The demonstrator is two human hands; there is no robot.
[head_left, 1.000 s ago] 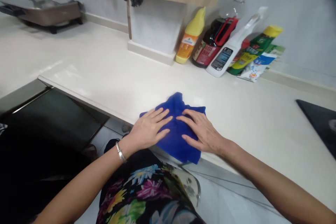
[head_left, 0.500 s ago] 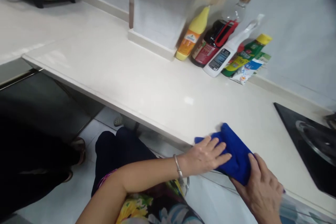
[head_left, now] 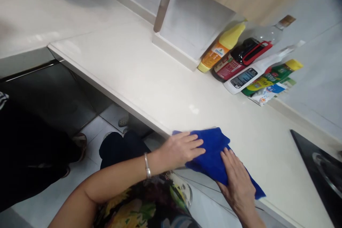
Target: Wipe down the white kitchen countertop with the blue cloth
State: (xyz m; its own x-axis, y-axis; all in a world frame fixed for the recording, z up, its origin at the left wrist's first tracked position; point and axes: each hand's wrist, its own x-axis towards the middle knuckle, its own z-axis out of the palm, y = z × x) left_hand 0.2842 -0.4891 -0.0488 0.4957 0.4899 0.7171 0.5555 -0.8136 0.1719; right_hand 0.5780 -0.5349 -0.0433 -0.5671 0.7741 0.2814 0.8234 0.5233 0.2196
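A blue cloth (head_left: 210, 146) lies partly folded at the counter's front edge, its lower part reaching over that edge. My left hand (head_left: 179, 151), with a silver bangle at the wrist, rests flat on the cloth's left side, fingers stretched out. On the right side of the cloth, my right hand (head_left: 236, 178) grips it, fingers on top and thumb along its lower edge. A corner of the cloth sticks out to the right beyond this hand.
Along the wall stand a yellow bottle (head_left: 223, 46), a dark bottle with a red handle (head_left: 232, 62), a white spray bottle (head_left: 245, 76) and a green bottle (head_left: 275, 76). A black hob (head_left: 312, 167) is at right. Another person's dark clothing (head_left: 32, 156) shows at left.
Both hands and the cloth have moved left along the counter edge. The cloth lies more spread, and a corner now shows right of my right hand. The view has shifted too.
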